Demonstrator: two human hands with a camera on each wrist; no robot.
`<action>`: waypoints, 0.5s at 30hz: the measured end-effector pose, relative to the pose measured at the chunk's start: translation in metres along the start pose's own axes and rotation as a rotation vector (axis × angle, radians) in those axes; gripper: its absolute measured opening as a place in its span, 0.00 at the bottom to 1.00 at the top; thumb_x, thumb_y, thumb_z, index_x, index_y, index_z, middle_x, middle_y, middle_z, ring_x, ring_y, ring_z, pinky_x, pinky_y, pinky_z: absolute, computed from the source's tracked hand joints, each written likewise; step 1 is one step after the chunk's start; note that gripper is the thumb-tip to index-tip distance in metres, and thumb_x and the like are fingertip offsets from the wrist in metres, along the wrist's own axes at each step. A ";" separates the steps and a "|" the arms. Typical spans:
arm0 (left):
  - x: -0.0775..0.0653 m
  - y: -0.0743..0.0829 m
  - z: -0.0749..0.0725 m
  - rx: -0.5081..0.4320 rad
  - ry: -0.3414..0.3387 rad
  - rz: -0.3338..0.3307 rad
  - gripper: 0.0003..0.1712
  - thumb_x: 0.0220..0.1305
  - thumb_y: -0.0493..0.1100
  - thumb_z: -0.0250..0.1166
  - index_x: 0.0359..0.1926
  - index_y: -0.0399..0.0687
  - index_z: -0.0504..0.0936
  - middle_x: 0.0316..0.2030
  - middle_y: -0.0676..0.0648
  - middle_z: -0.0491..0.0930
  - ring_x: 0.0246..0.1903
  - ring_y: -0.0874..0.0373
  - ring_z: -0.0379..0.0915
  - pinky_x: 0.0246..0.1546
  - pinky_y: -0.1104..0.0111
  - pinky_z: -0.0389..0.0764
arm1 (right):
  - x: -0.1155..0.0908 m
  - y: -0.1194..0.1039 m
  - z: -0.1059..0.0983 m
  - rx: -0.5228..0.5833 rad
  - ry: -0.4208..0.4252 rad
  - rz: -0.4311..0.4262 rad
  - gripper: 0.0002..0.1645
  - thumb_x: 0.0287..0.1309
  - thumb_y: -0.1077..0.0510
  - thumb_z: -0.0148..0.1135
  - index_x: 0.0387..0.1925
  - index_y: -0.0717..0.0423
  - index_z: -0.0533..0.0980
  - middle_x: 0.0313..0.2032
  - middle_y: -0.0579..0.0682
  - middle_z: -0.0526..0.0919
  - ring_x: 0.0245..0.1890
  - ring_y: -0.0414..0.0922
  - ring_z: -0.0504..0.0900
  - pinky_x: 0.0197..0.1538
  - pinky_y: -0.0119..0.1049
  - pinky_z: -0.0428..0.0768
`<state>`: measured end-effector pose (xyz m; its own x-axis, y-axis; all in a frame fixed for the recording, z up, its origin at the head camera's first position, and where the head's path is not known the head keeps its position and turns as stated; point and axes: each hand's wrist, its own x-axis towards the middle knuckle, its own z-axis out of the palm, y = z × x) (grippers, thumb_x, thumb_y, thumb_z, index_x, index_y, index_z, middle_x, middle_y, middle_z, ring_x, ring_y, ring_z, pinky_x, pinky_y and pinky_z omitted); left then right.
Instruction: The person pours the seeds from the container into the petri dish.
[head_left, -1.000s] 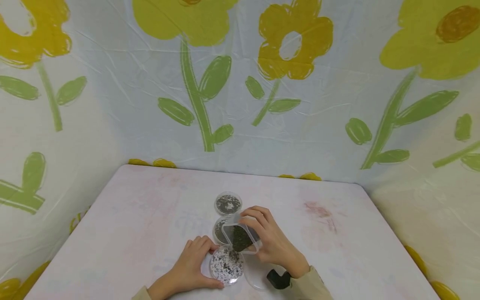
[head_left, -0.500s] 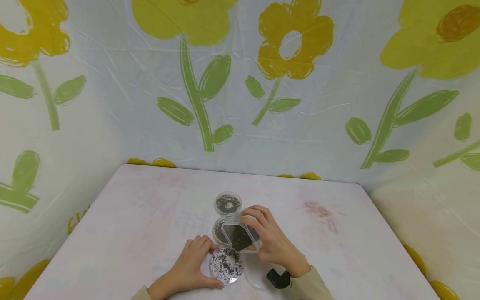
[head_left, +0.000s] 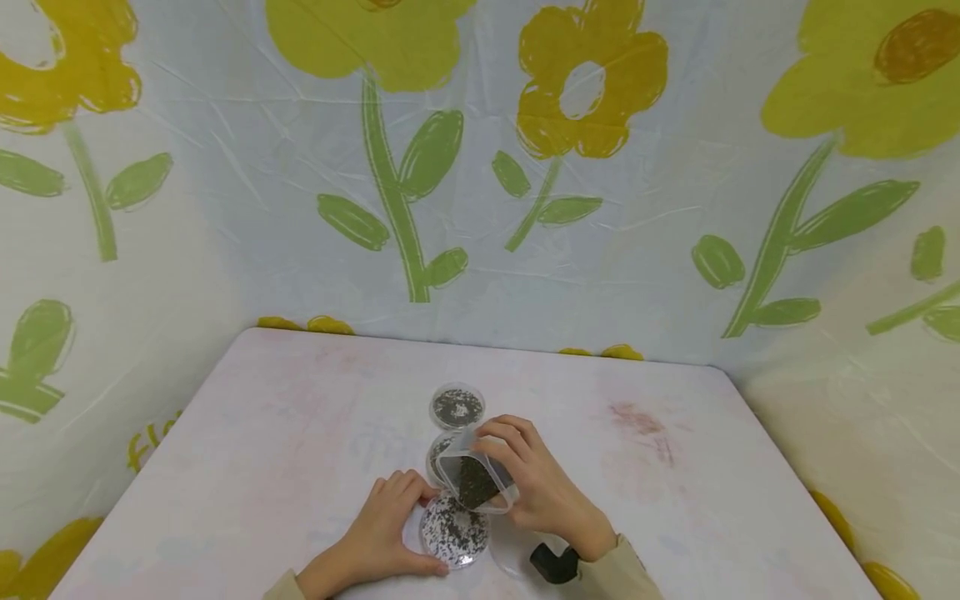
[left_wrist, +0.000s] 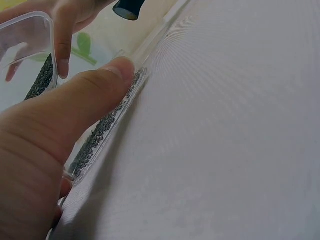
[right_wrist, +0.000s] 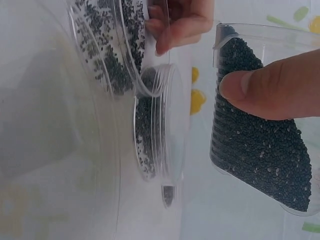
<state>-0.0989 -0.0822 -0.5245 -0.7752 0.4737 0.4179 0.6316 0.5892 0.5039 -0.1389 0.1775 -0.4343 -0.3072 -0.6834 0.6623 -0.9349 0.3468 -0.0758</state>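
A clear petri dish (head_left: 455,533) with dark seeds scattered over its bottom lies on the table at the near end of a row. My left hand (head_left: 382,529) grips its rim, thumb on the near side and index finger on the far side; in the left wrist view the thumb (left_wrist: 107,82) presses the edge. Above this dish, my right hand (head_left: 543,483) holds a clear plastic container (right_wrist: 260,135) tilted towards it. Small black seeds (head_left: 476,483) are heaped against the container's lower side. Whether any are falling cannot be seen.
Two more seeded petri dishes stand behind: a middle one (head_left: 438,457), partly hidden by the container, and a far one (head_left: 457,407). Under the right wrist lies a clear round lid or dish (head_left: 510,554). A black piece (head_left: 553,563) sits at that wrist. Flowered cloth (head_left: 495,300) surrounds the table.
My right hand has shifted the container slightly left and down, turning it a little more over the near dish. My left hand has stayed in place on the dish.
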 end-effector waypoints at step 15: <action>0.000 0.001 0.000 0.000 -0.002 -0.002 0.43 0.34 0.80 0.72 0.46 0.61 0.71 0.40 0.66 0.65 0.38 0.70 0.57 0.38 0.71 0.58 | 0.004 -0.011 0.005 -0.012 -0.019 -0.023 0.55 0.16 0.72 0.65 0.60 0.56 0.68 0.61 0.55 0.70 0.61 0.54 0.66 0.64 0.46 0.64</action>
<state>-0.0986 -0.0816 -0.5237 -0.7764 0.4737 0.4158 0.6303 0.5900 0.5046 -0.1304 0.1674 -0.4340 -0.2887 -0.7031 0.6498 -0.9396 0.3384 -0.0513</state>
